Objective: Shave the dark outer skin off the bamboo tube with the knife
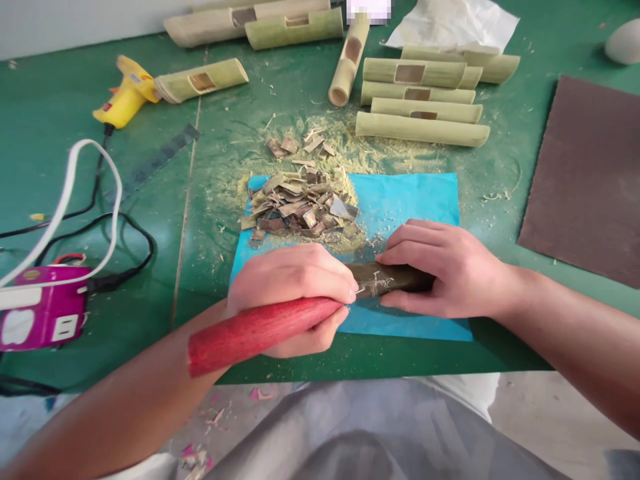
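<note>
My left hand is closed around a carving tool with a thick red wooden handle. Its working end is mostly hidden by my fingertips and meets a dark bamboo tube. Pale scratched lines and small shavings show on the tube there. My right hand grips the tube's right end, thumb below and fingers above. The tube lies on its side over a blue sheet. Behind it, a heap of bamboo chips and sawdust covers the sheet's left corner.
Cut bamboo tubes with rectangular openings lie at the back. At left are a yellow glue gun, a ruler, cables and a purple power socket. A brown mat lies right; crumpled white paper sits behind.
</note>
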Demonstrator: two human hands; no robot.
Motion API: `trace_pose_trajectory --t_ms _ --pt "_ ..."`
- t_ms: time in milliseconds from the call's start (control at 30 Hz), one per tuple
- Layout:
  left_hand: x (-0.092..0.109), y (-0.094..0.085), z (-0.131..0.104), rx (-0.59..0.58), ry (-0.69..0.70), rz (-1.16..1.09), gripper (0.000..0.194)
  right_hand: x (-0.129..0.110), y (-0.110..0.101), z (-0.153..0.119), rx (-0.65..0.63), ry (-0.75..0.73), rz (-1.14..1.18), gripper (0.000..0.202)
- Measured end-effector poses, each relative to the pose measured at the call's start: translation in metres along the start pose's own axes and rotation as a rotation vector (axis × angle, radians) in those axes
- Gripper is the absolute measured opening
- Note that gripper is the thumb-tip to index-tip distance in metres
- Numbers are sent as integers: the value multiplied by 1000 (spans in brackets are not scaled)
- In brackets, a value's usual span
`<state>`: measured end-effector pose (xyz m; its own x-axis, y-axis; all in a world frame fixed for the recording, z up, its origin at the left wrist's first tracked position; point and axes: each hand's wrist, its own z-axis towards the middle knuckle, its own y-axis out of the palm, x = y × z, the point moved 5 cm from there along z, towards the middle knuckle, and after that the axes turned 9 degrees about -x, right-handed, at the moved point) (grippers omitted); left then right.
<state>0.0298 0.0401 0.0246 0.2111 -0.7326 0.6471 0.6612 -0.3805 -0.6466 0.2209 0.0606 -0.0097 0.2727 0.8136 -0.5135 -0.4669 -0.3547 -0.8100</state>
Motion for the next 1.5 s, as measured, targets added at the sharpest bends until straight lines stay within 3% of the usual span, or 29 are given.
trace_pose_trajectory --t_ms 167,333,667,867,1067,1300,1500 --pt "2 -3 -3 85 -16 26 26 0 0 1 -9 3 -1 27" --pt "-1 -9 -11 245 -52 -24 18 1 0 2 -2 1 8 26" --pt "-5 -3 -3 71 -43 -49 21 -1 0 3 -3 -1 -6 27" --pt "-4 -4 -8 113 -63 -61 20 0 -1 2 3 2 6 27" --pt "-6 -11 -14 236 -91 -130 11 1 0 1 -4 6 14 26" --pt "-6 -4 -9 84 -42 -151 7 0 0 2 -14 10 -4 27" --pt "-8 -3 -8 89 -27 -155 13 1 0 1 -21 7 3 26"
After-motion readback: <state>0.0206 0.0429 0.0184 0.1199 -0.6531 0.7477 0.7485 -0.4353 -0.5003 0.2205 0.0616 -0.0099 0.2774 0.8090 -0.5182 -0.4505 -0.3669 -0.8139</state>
